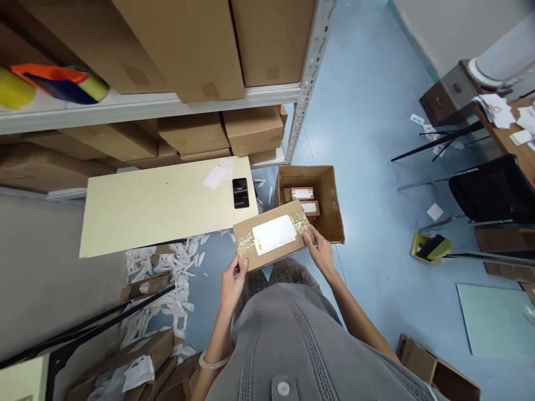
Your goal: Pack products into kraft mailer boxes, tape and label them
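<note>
A flat, taped cardboard box with a white label on top is held between both hands in front of my body. My left hand grips its near left corner, thumb on top. At the right end, my right hand has its thumb on the top face and its fingers at the edge. Just beyond stands a large open carton on the floor, with several small labelled boxes inside; the held box covers part of its near left side.
Left of me is a pale yellow tabletop with a black phone and white papers. Behind it, a metal shelf holds cartons. Paper scraps litter the floor. At right are a black chair and a dustpan.
</note>
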Demonstrator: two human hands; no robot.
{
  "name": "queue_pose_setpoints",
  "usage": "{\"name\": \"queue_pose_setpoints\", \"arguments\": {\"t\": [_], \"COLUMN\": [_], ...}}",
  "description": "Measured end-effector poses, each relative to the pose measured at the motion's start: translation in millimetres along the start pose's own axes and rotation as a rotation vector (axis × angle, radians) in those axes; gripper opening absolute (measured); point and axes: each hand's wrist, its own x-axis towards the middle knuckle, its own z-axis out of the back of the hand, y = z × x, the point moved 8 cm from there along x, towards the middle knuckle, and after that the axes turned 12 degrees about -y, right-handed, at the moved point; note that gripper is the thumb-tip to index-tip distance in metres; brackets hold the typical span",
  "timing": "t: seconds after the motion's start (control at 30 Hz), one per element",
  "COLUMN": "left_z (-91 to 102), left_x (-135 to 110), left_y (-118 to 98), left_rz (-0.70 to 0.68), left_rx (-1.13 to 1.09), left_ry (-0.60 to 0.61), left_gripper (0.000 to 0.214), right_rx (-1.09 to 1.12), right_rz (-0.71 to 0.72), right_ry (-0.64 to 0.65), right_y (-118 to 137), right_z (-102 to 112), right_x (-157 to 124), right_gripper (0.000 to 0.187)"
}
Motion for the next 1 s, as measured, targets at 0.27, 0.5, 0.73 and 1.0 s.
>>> {"name": "queue_pose_setpoints", "arguments": {"t": [0.27,0.5,0.73,1.0], "left_z": [99.4,222.9,296.3,293.2], "left_x": [44,113,209,298], "left_y": [37,57,77,88], "left_rz": [0.101,0.053,-0.063,-0.14], "left_rx": [0.03,0.053,-0.052,-0.207], "left_ry": [-0.281,-0.32,-0.293,-0.168], "left_gripper": [0.047,0.053,0.06,0.066], "right_rx": [-0.111,-0.055,0.009,0.076], "right_rz": [0.187,0.234,0.249,0.26], "right_ry": [0.277,0.423,0.398,0.28], "right_y": [71,151,219,243], "right_z": [-99,-201,-307,-364], "right_x": [-20,-61,-58,-36], "right_gripper": [0.069,0.069,0.069,0.065]}}
